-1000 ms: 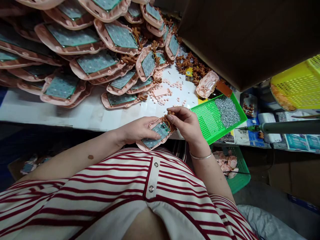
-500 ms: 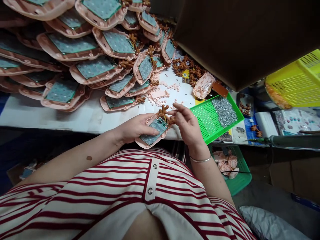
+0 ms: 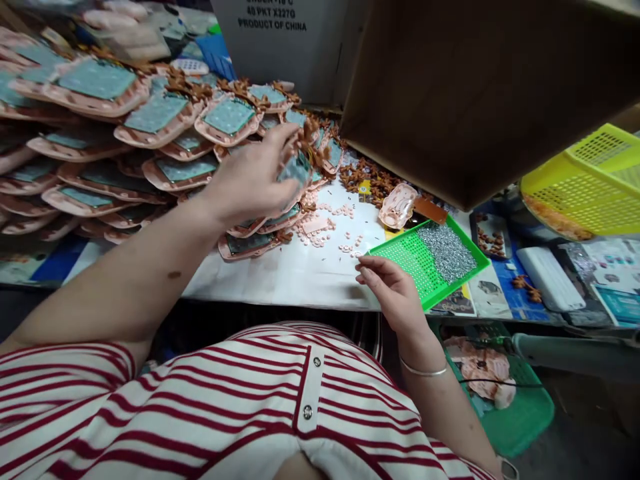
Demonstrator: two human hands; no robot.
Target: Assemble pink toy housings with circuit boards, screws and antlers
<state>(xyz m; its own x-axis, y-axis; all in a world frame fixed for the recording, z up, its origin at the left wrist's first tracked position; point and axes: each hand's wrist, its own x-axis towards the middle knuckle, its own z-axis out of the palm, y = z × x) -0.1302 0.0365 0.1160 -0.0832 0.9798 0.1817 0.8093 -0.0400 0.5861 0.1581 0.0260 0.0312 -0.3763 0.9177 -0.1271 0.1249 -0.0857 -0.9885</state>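
My left hand point(image 3: 255, 177) is stretched out over the pile of pink shells, gripping a pink toy shell with a green circuit board and brown antlers point(image 3: 300, 163). The shell is blurred by motion. My right hand point(image 3: 393, 287) hovers near the table's front edge, just beside the green tray point(image 3: 400, 257); its fingers are loosely curled and nothing shows in them. Small pink buttons point(image 3: 325, 230) lie scattered on the white table top point(image 3: 290, 277) between both hands.
Stacked pink shells with green boards point(image 3: 155, 117) fill the left and back. The green tray holds silver screws point(image 3: 447, 247). A brown cardboard flap point(image 3: 465, 87) overhangs at the right. A yellow basket point(image 3: 585, 187), loose brown antlers point(image 3: 370, 177) and a green bin below point(image 3: 505, 400) stand nearby.
My left hand has carried the shell from in front of my body up and away to the pile. My right hand has let go of it and dropped toward the green tray.
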